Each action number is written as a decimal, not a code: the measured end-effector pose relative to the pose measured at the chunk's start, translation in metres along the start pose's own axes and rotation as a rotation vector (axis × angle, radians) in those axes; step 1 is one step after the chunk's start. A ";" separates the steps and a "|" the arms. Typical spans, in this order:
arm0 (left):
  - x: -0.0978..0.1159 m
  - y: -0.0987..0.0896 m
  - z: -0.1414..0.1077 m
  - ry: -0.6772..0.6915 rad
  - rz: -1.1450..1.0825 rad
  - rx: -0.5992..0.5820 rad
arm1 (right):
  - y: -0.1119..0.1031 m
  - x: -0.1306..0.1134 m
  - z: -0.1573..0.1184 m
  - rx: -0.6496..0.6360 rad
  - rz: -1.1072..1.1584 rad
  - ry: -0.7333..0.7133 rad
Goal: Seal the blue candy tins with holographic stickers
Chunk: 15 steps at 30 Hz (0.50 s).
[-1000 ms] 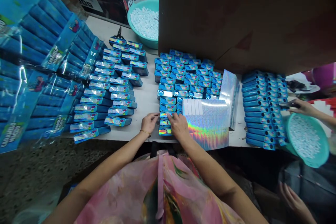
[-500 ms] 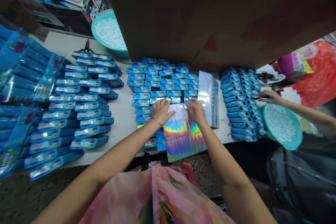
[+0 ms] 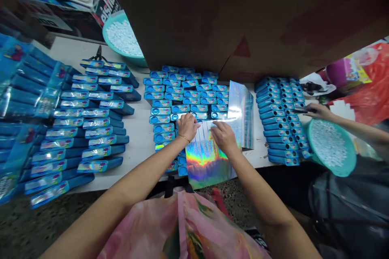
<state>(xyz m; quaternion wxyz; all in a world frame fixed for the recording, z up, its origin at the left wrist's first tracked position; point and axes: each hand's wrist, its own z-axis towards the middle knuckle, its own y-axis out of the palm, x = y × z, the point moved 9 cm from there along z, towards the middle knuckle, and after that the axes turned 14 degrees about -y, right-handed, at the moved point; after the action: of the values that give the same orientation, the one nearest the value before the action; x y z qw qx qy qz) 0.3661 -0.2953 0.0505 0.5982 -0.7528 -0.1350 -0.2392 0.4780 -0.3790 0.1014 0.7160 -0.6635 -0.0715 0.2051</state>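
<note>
A shiny rainbow-reflecting sticker sheet [image 3: 209, 164], with pale strips along its upper part, lies over the near rows of blue boxes [image 3: 163, 137]. My left hand [image 3: 186, 127] rests its fingers on the top of one box at the sheet's upper left corner; the thumb stretches out toward the sheet. At the upper right part of the sheet, my right hand [image 3: 224, 135] has its fingertips pinched together on the surface. Whether a single sticker is between those fingertips is too small to tell. Beside the right hand lies a stack of similar silvery sheets [image 3: 241, 109].
More blue boxes [image 3: 100, 123] stand in rows on the left, others [image 3: 275, 121] on the right. A large cardboard box [image 3: 243, 16] walls off the back. Another person's hand [image 3: 317, 111] is above a turquoise basin [image 3: 352, 158] of white pieces. Black pliers [image 3: 97, 53] lie back left.
My right hand has drawn back slightly toward me and left, from the box tops onto the sheet. My left hand stays on the box, its fingers a little more bent.
</note>
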 end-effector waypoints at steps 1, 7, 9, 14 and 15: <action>0.000 0.000 0.001 0.000 -0.006 -0.008 | -0.017 -0.004 -0.002 0.026 0.022 0.038; -0.009 -0.019 -0.012 0.001 -0.450 -0.099 | -0.076 -0.017 -0.001 0.118 0.393 0.292; -0.023 -0.022 -0.027 -0.080 -0.774 -0.262 | -0.065 -0.013 0.002 0.154 0.564 0.398; -0.065 -0.028 -0.070 -0.307 -1.153 -0.471 | -0.006 -0.027 0.013 0.208 1.066 0.617; -0.076 -0.031 -0.076 -0.340 -1.163 -0.444 | 0.005 -0.035 0.015 0.206 1.140 0.643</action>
<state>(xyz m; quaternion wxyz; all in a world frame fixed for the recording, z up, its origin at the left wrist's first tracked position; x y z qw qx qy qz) 0.2711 -0.3543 0.0497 0.1710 -0.6899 -0.5612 -0.4241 0.4396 -0.3788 0.1041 0.5406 -0.5538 0.5283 0.3494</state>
